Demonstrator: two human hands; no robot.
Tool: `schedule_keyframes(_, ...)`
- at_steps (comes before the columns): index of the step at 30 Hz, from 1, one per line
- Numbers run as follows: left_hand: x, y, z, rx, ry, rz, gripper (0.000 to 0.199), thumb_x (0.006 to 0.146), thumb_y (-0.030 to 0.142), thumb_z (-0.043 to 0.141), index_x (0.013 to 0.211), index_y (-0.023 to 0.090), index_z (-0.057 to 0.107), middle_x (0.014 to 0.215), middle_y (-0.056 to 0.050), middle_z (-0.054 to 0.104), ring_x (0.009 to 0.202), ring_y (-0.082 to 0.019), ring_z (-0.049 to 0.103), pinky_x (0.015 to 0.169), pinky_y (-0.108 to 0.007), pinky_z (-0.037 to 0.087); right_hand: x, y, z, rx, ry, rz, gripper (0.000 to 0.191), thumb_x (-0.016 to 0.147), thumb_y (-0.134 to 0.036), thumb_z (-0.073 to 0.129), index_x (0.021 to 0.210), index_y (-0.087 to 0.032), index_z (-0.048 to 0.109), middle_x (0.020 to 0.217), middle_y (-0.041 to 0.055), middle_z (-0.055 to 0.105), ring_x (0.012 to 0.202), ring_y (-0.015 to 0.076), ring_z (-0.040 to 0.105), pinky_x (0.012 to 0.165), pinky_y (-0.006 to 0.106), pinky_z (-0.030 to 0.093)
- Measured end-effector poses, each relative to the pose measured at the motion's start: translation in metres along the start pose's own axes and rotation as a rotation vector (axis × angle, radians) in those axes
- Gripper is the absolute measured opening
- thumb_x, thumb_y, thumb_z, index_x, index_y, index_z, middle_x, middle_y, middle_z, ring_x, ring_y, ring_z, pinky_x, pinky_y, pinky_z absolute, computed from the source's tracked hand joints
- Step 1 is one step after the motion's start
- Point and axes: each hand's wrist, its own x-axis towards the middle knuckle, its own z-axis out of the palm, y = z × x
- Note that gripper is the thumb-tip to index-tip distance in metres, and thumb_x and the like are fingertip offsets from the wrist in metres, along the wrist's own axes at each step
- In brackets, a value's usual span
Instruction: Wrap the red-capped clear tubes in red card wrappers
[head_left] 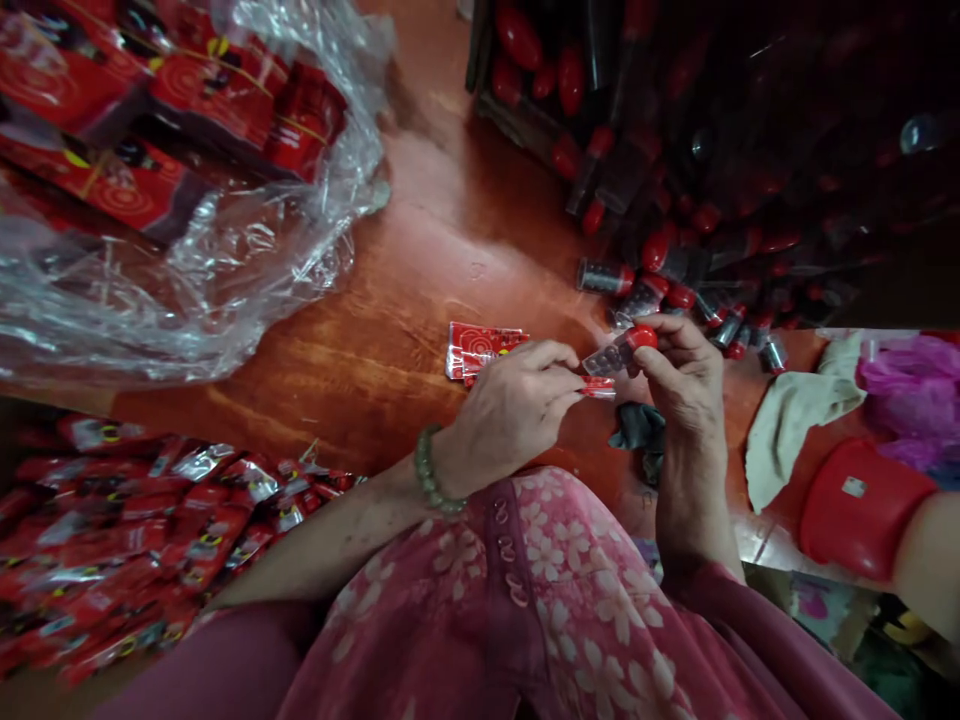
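A small clear tube [609,356] with a rounded red cap and dark contents is pinched at its cap by my right hand [688,378]. Its clear end points left, toward my other hand. My left hand [510,405], with a green bead bracelet at the wrist, closes on a red printed plastic wrapper [599,388]. The wrapper's end sticks out past my fingertips, just below the tube, and the rest is hidden. Under and beside my left hand lie a few flat red wrappers [480,345] on the reddish-brown table [442,250].
Many red-capped tubes [679,297] spill out of a dark heap at upper right. Bundled red wrappers [210,85] sit in a clear plastic bag [255,310]. Filled red packets [135,530] pile up at lower left. A pale cloth [795,410] and red tub [859,510] stand right.
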Motion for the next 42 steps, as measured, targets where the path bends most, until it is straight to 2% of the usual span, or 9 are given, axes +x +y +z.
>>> schedule_keyframes(7, -0.004, -0.006, -0.011, -0.271, 0.131, -0.260, 0.008, 0.079, 0.018, 0.079, 0.072, 0.016, 0.076, 0.068, 0.000, 0.073, 0.061, -0.011, 0.062, 0.063, -0.024, 0.050, -0.003, 0.002, -0.001, 0.213, 0.014, -0.044, 0.034, 0.074, -0.039, 0.087, 0.104, -0.028, 0.075, 0.079, -0.0046, 0.068, 0.054, 0.0062, 0.057, 0.052, 0.018, 0.052)
schedule_keyframes(16, -0.015, -0.006, -0.016, -0.517, 0.148, -0.300, 0.003, 0.075, 0.022, 0.081, 0.076, 0.019, 0.079, 0.082, -0.003, 0.079, 0.077, -0.015, 0.072, 0.082, -0.031, 0.058, -0.031, -0.018, 0.010, 0.189, 0.079, -0.263, 0.028, 0.086, -0.040, 0.076, 0.113, -0.033, 0.071, 0.090, -0.0002, 0.068, 0.063, 0.0144, 0.065, 0.056, 0.030, 0.060)
schedule_keyframes(21, -0.018, -0.007, -0.015, -0.581, 0.160, -0.420, 0.006, 0.074, 0.025, 0.083, 0.076, 0.020, 0.080, 0.085, -0.004, 0.079, 0.083, -0.016, 0.071, 0.085, -0.033, 0.057, -0.038, -0.017, 0.005, 0.153, 0.101, -0.277, 0.030, 0.086, -0.041, 0.076, 0.114, -0.032, 0.070, 0.094, 0.0006, 0.068, 0.076, 0.0168, 0.068, 0.068, 0.031, 0.060)
schedule_keyframes(23, -0.019, -0.008, -0.016, -0.624, 0.179, -0.464, 0.007, 0.073, 0.026, 0.083, 0.076, 0.020, 0.080, 0.084, -0.003, 0.078, 0.084, -0.016, 0.071, 0.086, -0.033, 0.056, -0.041, -0.020, -0.005, 0.115, -0.019, -0.180, 0.030, 0.083, -0.037, 0.079, 0.112, -0.031, 0.070, 0.090, -0.0005, 0.069, 0.075, 0.0151, 0.067, 0.065, 0.027, 0.057)
schedule_keyframes(26, -0.018, -0.009, -0.017, -0.648, 0.210, -0.460, 0.006, 0.073, 0.024, 0.084, 0.075, 0.021, 0.080, 0.085, -0.003, 0.077, 0.089, -0.016, 0.070, 0.092, -0.034, 0.055, -0.048, -0.025, -0.013, 0.024, -0.430, -0.026, 0.024, 0.081, -0.030, 0.083, 0.100, -0.025, 0.070, 0.082, -0.0012, 0.071, 0.067, 0.0122, 0.067, 0.061, 0.022, 0.053)
schedule_keyframes(29, -0.017, -0.011, -0.020, -0.639, 0.225, -0.445, 0.007, 0.073, 0.024, 0.085, 0.078, 0.022, 0.080, 0.092, -0.004, 0.077, 0.093, -0.017, 0.070, 0.096, -0.036, 0.054, -0.058, -0.026, -0.001, 0.049, -0.761, -0.042, 0.013, 0.087, -0.028, 0.077, 0.097, -0.021, 0.071, 0.081, 0.0004, 0.074, 0.068, 0.0110, 0.068, 0.064, 0.021, 0.053)
schedule_keyframes(34, -0.021, -0.016, -0.025, -0.608, 0.269, -0.441, 0.013, 0.072, 0.028, 0.087, 0.081, 0.022, 0.081, 0.098, -0.006, 0.077, 0.095, -0.019, 0.071, 0.093, -0.036, 0.055, -0.079, -0.017, 0.034, 0.195, -0.960, -0.071, 0.028, 0.091, -0.032, 0.074, 0.118, -0.026, 0.070, 0.106, 0.0045, 0.077, 0.091, 0.0156, 0.074, 0.079, 0.025, 0.058)
schedule_keyframes(38, -0.027, -0.023, -0.031, -0.589, 0.254, -0.356, 0.014, 0.073, 0.028, 0.087, 0.085, 0.023, 0.081, 0.099, -0.005, 0.077, 0.097, -0.018, 0.073, 0.095, -0.035, 0.057, -0.085, -0.022, 0.031, 0.254, -0.881, 0.120, 0.048, 0.089, -0.031, 0.076, 0.133, -0.031, 0.059, 0.097, 0.0009, 0.076, 0.076, 0.0140, 0.073, 0.066, 0.024, 0.059)
schedule_keyframes(42, -0.032, -0.029, -0.036, -0.567, 0.201, -0.247, 0.015, 0.075, 0.026, 0.086, 0.089, 0.023, 0.081, 0.104, -0.006, 0.077, 0.101, -0.019, 0.073, 0.097, -0.036, 0.057, -0.068, -0.038, 0.019, 0.093, -0.318, -0.038, 0.032, 0.082, -0.031, 0.082, 0.111, -0.030, 0.068, 0.087, -0.0023, 0.072, 0.068, 0.0129, 0.067, 0.060, 0.024, 0.055)
